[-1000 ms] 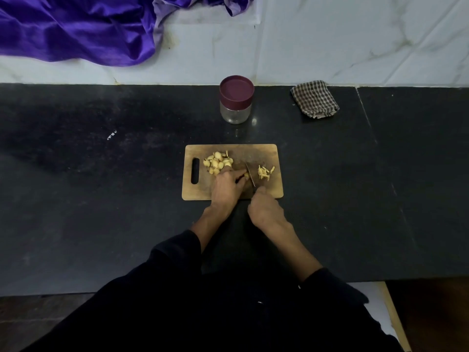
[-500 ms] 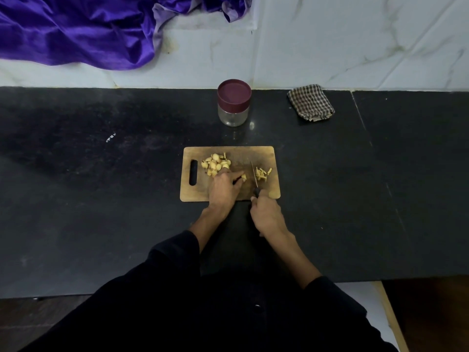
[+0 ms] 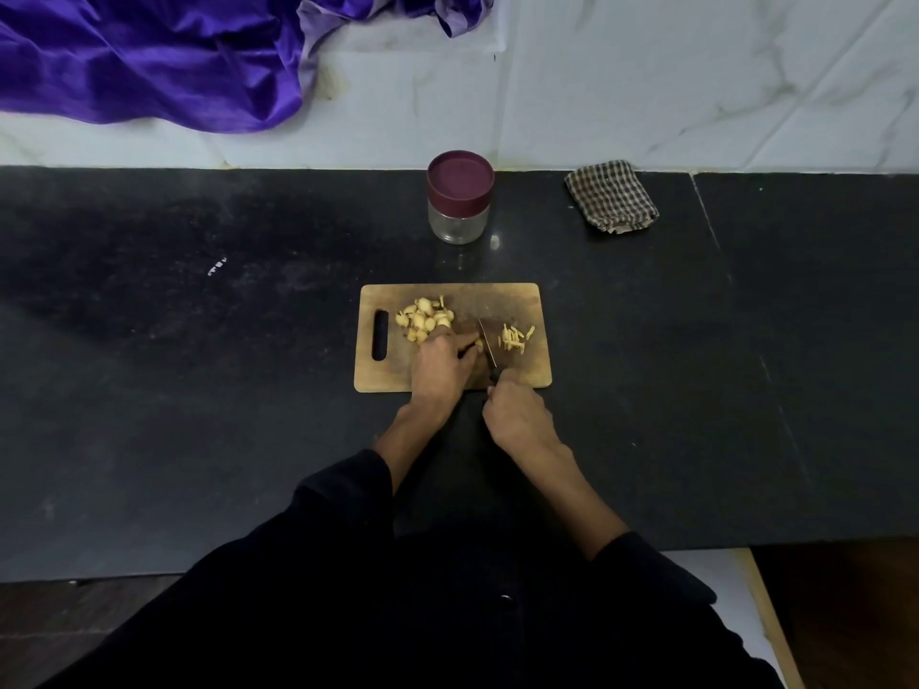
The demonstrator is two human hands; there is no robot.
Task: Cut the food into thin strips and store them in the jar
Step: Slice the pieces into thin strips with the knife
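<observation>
1. Pale yellow food piece (image 3: 478, 345) lying near the middle of the board, pinned under the fingertips of the left hand and just left of the knife blade; too small to make out its shape.
2. Heap of uncut pale yellow food chunks (image 3: 424, 318) on the far left part of the board, just right of the handle slot and touching the far side of the left hand.
3. Cluster of thin pale yellow cut strips (image 3: 515, 337) on the right part of the board, just right of the blade and apart from it.
4. Small knife with a narrow metal blade and dark handle (image 3: 488, 345), blade pointing away from the person and lying between the held piece and the strips.
5. Left hand (image 3: 440, 368) resting on the board, fingers curled down onto the food piece and holding it in place.
6. Right hand (image 3: 517, 415) at the near edge of the board, fingers clenched around the knife handle.
7. Rectangular wooden cutting board (image 3: 527, 375) with a slot handle at its left end, flat on the counter.
8. Clear glass jar with a maroon screw lid (image 3: 460, 196), lid on, upright, beyond the board near the wall.
9. Folded brown-and-white checked cloth (image 3: 611, 197), right of the jar and well apart from it.
10. Black stone counter (image 3: 199, 365) bearing all of the above.
11. Crumpled purple satin fabric (image 3: 149, 57) at far left, against the white marble wall (image 3: 696, 82).
12. Dark sleeves (image 3: 343, 489) covering both forearms in the near foreground.
</observation>
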